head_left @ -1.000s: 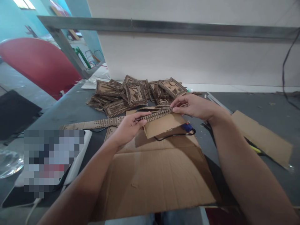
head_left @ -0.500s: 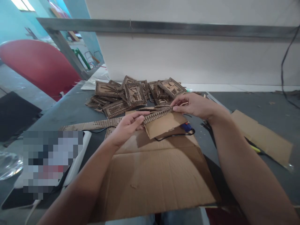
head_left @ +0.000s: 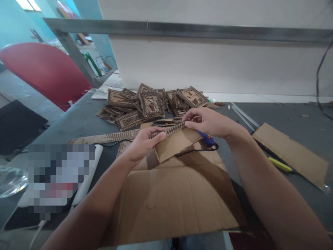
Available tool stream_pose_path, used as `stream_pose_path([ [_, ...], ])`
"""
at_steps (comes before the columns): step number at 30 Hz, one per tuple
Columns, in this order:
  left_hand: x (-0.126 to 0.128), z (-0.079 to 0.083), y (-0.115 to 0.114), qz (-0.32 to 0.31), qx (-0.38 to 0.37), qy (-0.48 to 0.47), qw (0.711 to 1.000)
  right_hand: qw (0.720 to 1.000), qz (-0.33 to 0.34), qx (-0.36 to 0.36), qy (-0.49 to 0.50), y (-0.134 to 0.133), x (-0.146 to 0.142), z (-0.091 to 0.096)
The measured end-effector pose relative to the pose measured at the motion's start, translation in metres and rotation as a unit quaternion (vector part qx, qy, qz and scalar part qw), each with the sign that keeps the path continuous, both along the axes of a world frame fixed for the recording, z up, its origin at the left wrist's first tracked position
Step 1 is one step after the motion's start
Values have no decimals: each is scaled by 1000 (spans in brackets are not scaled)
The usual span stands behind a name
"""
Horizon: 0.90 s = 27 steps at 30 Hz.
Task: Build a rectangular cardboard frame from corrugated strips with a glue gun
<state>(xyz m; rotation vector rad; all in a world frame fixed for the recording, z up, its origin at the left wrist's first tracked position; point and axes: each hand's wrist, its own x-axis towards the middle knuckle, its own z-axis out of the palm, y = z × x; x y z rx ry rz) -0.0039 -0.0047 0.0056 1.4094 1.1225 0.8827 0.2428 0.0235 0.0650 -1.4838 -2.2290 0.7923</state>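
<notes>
Dark grey tabletop [head_left: 286,114] meets a white wall [head_left: 208,66]; taking the held cardboard panel [head_left: 174,147] as the clock's centre, a red chair [head_left: 49,73] stands at ten o'clock. This panel tilts above a large cardboard sheet [head_left: 171,198], a corrugated strip [head_left: 173,130] along its far edge. With its forearm slanting up from eight o'clock, the left hand [head_left: 147,140] clamps the panel's left end between thumb and fingers. From four o'clock, wrist bent, the right hand [head_left: 205,121] pinches the strip between thumb and forefinger. Framed cardboard plaques [head_left: 152,104] lie piled at eleven, a blue corded tool [head_left: 208,140] at three.
</notes>
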Motion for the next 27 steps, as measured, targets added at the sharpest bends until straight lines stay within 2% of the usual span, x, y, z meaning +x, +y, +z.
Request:
stream_pose_path([
  [5,-2,3,2,-17,25,24,999,999,25,-27,-5,-3,-12,-3],
  [11,-2,1,3,-5,51,69,996,996,27,-82,34,-2,-18,-8],
  [19,-2,-4,4,7,52,26,998,993,33,-78,79,1,-11,-10],
  [27,-1,-6,5,43,66,-39,996,989,42,-31,142,3,-4,-10],
])
